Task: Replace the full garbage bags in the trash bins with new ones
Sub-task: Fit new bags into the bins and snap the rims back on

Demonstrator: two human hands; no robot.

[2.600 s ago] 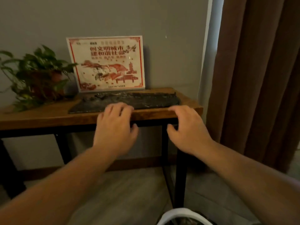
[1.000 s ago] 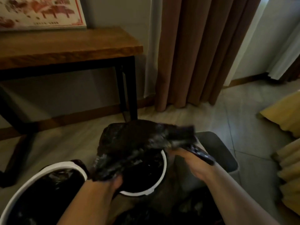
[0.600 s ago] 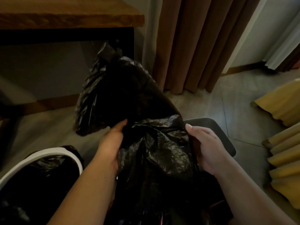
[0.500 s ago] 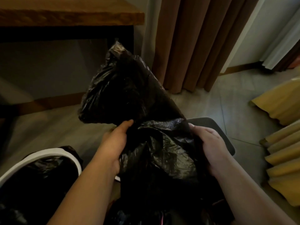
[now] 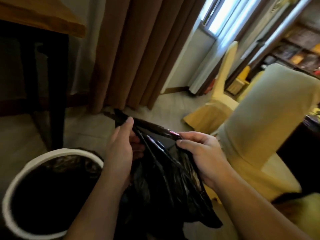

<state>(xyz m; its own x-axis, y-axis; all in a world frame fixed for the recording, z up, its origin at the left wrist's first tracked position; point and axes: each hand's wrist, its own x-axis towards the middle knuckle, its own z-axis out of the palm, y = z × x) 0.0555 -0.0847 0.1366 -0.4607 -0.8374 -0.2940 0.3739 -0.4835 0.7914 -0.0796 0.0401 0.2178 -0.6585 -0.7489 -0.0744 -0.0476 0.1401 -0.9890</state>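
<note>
Left grip [image 5: 121, 153] pinches black garbage bag [image 5: 164, 179] at its top edge, thumb up; right grip [image 5: 202, 158] pinches the same edge w/ thumb & curled fingers. Bag hangs btwn both, just right of white-rimmed trash bin [image 5: 15, 184], black-lined inside. Pale floor [image 5: 83, 129] underneath. Wooden desk [image 5: 43, 16] w/ black legs top left, brown curtain [image 5: 131, 49] beside it, bright window [image 5: 220, 16] upper right. Yellow-covered chair [image 5: 268, 118] close on right; 2nd covered chair [image 5: 223, 94] farther back, near shelves [image 5: 297, 49]. Bkgd blurred.
</note>
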